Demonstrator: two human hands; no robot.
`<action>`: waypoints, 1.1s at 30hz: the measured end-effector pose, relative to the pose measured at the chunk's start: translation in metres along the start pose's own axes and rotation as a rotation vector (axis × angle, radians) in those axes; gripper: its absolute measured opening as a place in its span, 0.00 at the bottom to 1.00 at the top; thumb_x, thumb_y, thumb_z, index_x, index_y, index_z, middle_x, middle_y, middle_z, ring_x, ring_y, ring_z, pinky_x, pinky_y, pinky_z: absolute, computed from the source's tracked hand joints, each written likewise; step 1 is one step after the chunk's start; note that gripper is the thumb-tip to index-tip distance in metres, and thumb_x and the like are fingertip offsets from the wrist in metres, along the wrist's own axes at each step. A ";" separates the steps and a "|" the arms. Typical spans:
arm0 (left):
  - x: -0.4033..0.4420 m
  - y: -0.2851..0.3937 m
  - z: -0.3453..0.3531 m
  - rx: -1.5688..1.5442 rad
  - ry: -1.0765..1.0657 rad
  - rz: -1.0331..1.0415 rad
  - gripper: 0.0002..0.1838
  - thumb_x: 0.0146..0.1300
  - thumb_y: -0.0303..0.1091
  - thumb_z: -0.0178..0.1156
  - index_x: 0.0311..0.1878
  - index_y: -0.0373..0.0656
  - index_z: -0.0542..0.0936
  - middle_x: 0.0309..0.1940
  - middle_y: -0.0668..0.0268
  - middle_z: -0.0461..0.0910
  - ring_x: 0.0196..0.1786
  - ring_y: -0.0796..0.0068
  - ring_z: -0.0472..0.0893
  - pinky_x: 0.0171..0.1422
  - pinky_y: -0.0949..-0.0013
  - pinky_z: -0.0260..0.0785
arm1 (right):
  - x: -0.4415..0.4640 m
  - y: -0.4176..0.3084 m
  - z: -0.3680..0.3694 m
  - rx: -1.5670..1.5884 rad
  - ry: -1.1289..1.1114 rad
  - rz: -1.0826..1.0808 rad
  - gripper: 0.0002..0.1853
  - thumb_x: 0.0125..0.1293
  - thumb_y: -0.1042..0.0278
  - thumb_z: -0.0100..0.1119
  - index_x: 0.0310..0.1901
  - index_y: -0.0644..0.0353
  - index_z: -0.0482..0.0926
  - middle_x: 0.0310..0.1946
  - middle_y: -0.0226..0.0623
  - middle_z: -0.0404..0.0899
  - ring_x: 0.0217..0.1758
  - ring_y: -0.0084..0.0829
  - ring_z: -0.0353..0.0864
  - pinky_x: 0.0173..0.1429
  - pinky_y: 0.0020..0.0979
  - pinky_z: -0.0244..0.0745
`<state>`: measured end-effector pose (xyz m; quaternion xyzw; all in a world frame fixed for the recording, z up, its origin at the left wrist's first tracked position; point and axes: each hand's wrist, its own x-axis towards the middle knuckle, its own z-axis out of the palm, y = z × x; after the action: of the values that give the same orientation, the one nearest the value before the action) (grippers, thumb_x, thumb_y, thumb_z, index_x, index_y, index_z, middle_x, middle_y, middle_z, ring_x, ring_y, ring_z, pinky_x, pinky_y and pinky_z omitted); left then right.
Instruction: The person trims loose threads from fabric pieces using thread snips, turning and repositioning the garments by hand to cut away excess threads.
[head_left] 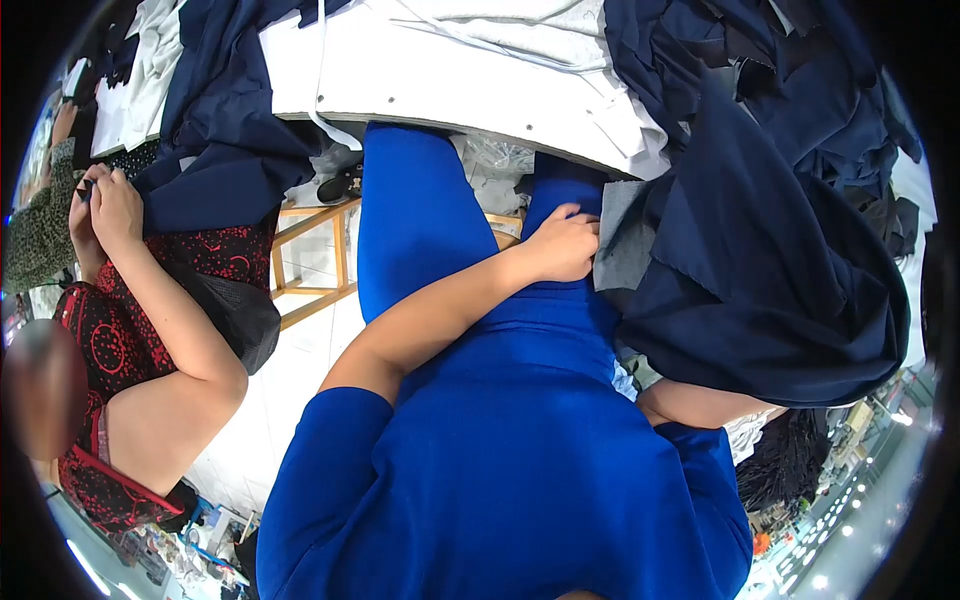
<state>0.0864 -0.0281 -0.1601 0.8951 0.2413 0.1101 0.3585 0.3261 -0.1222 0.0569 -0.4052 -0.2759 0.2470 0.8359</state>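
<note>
My left hand (pixel 562 243) lies across my lap with its fingers curled closed at the edge of a grey patch (pixel 622 235), which borders a large piece of navy fabric (pixel 745 235). The fingers appear to pinch that edge. The navy fabric drapes from the table down over my right side, its folds bunched over my right forearm (pixel 705 402). Beneath the cloth my right hand is hidden, so its fingers do not show.
Ahead of my knees is a white tabletop (pixel 450 95) bearing pale cloth and white cord (pixel 320 80). More navy cloth (pixel 225 110) hangs at the left. A co-worker (pixel 165 300) sits close on my left, hands together, near a wooden stool (pixel 312 245).
</note>
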 end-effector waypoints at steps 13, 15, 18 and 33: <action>-0.094 0.019 -0.233 -1.559 1.000 0.215 0.17 0.71 0.39 0.45 0.55 0.38 0.69 0.40 0.60 0.77 0.37 0.71 0.78 0.38 0.71 0.73 | 0.029 0.007 -0.004 0.046 0.013 0.128 0.21 0.70 0.65 0.45 0.57 0.72 0.68 0.59 0.52 0.68 0.61 0.45 0.68 0.69 0.46 0.58; -0.099 0.035 -0.264 -1.446 1.023 0.343 0.16 0.70 0.38 0.46 0.54 0.38 0.70 0.41 0.59 0.77 0.39 0.70 0.78 0.41 0.70 0.71 | 0.038 0.021 -0.004 0.089 -0.028 0.233 0.21 0.70 0.65 0.44 0.58 0.72 0.68 0.60 0.52 0.68 0.62 0.45 0.68 0.69 0.47 0.57; -0.090 0.045 -0.292 -1.213 1.021 0.353 0.16 0.68 0.37 0.48 0.53 0.38 0.72 0.44 0.59 0.77 0.44 0.69 0.77 0.46 0.70 0.69 | 0.036 0.051 0.022 -0.170 0.290 0.205 0.20 0.70 0.65 0.44 0.59 0.68 0.68 0.60 0.50 0.68 0.62 0.44 0.68 0.69 0.47 0.57; -0.054 -0.033 -0.130 -0.312 0.639 -0.080 0.03 0.55 0.30 0.60 0.33 0.43 0.80 0.39 0.58 0.79 0.44 0.63 0.78 0.49 0.64 0.69 | 0.015 0.123 -0.011 -0.357 0.119 0.240 0.03 0.64 0.76 0.56 0.36 0.57 0.72 0.35 0.30 0.74 0.41 0.22 0.74 0.51 0.26 0.68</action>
<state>-0.0198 0.0415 -0.0915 0.7399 0.3562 0.4057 0.4013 0.3210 -0.0514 -0.0452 -0.5906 -0.2154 0.2675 0.7302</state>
